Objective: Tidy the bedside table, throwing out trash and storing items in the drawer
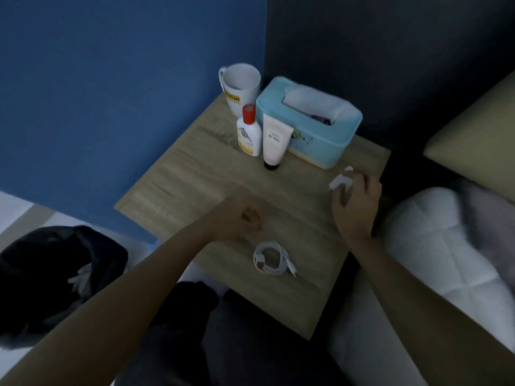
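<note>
At the far right edge of the bedside table, just in front of the blue tissue box, the right hand has its fingers curled round a crumpled tissue, white paper poking out past the fingertips on the far side. Whether the tissue is lifted or touching the wood I cannot tell through the blur. The left hand hangs over the middle of the table with its fingers rolled into a loose fist, and nothing shows inside it.

What matters for the next move is where the trash goes. The dark-lined bin sits on the floor at the near left, beyond the table's left edge, so it lies on the opposite side from the hand that holds the tissue. My guess is that the right hand must carry it leftward across the whole tabletop and over the left forearm, or pass it to the left hand, which is much nearer the bin.

A coiled white cable lies near the front edge between the two forearms, closest to the left hand. The drawer itself is out of sight
</note>
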